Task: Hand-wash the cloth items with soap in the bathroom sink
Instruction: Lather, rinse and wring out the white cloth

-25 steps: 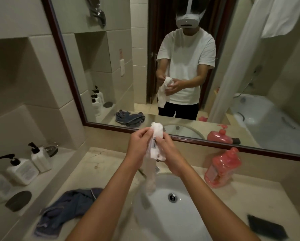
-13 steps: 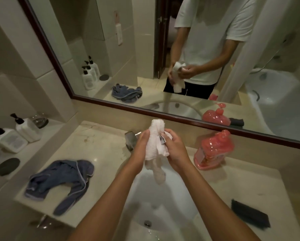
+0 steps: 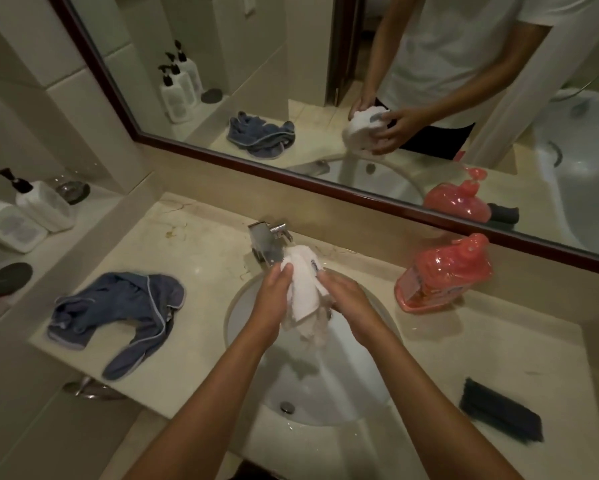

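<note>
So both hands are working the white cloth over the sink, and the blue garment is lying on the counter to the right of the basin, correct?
Not quite. In the head view the blue garment lies on the counter left of the sink, not right. The rest holds: the left hand and right hand both hold the white cloth over the basin.

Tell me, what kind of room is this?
A bathroom, likely a hotel's. A sink sits in a stone counter under a wide mirror, pump bottles line a ledge, and a bathtub shows in the reflection.
</note>
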A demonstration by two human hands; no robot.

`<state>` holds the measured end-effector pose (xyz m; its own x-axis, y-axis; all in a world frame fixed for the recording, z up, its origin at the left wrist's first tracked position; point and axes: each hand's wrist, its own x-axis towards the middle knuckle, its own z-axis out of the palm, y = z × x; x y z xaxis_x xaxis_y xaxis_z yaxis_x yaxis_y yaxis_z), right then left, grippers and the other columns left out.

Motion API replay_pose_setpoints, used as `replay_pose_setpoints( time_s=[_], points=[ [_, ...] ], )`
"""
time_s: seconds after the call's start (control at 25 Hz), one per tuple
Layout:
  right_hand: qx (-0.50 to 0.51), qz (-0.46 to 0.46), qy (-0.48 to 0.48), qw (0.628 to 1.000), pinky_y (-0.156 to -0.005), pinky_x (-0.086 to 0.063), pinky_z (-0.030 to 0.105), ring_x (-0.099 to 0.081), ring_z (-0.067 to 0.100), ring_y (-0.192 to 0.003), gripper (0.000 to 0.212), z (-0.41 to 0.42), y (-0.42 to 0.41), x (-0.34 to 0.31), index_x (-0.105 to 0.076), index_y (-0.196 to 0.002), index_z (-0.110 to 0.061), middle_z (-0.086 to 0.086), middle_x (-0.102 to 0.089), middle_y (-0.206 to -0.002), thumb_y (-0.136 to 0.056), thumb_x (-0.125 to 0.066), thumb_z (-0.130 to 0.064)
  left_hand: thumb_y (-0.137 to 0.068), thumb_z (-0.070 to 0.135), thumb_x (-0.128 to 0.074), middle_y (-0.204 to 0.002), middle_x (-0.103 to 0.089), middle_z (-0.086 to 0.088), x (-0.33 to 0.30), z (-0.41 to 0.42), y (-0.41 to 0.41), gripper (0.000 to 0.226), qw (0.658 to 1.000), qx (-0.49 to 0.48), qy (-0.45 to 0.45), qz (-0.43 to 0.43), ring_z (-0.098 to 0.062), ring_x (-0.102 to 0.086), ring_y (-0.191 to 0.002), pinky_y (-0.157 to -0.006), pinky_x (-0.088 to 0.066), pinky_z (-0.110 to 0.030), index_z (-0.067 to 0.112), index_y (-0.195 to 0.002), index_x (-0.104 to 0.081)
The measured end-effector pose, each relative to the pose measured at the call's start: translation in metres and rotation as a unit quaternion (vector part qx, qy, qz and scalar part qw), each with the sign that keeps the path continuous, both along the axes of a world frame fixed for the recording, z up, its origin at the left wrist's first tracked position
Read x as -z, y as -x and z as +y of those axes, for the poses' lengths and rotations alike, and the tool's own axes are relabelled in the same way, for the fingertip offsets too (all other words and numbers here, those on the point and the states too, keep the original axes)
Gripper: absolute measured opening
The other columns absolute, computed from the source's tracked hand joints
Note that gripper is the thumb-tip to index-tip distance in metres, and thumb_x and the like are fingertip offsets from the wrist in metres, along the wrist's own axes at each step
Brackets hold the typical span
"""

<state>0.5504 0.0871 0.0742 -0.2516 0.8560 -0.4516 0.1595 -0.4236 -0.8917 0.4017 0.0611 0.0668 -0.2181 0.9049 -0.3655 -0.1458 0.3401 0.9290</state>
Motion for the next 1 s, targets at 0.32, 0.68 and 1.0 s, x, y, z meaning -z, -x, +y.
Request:
replay_pose_setpoints(
  time_s=[0.32, 0.68, 1.0],
  points=[
    [0.143, -0.003, -0.054, 0.988, -0.078, -0.054, 0.038, -0.068, 0.021, -0.087, 0.028, 0.005, -0.004, 0.015, -0.07, -0.101, -0.01, 0.014, -0.074, -0.094, -0.104, -0.051, -0.03, -0.101, 0.027, -0.056, -0.066, -0.061, 0.01, 0.03, -0.003, 0.008, 0.026, 0.994, 0.016, 0.02, 0.11, -0.012, -0.058, -0.065, -0.059, -0.045, -0.026, 0.021, -0.076, -0.061],
    [-0.03, -0.012, -0.05, 0.998, -0.078, -0.048, 0.027, -0.065, 0.006, -0.081, 0.029, 0.022, -0.007, 0.003, -0.067, -0.095, -0.016, -0.008, -0.07, -0.086, -0.106, -0.046, -0.032, -0.092, 0.062, -0.033, -0.118, -0.064, 0.003, 0.04, 0.001, 0.014, 0.042, 0.982, 0.064, 0.062, 0.168, -0.02, -0.062, -0.113, -0.103, -0.05, -0.052, 0.033, -0.106, -0.06],
    [0.051, 0.242, 0.154, 0.957, -0.089, -0.051, 0.045, -0.065, 0.03, -0.086, 0.048, 0.024, 0.015, 0.005, -0.064, -0.098, -0.002, 0.018, -0.064, -0.088, -0.093, -0.051, -0.048, -0.097, 0.062, -0.017, -0.13, -0.068, 0.01, 0.03, -0.001, 0.003, 0.067, 0.981, 0.19, 0.027, -0.027, -0.004, -0.06, -0.124, -0.094, -0.046, -0.013, 0.028, -0.135, -0.06]
  ],
)
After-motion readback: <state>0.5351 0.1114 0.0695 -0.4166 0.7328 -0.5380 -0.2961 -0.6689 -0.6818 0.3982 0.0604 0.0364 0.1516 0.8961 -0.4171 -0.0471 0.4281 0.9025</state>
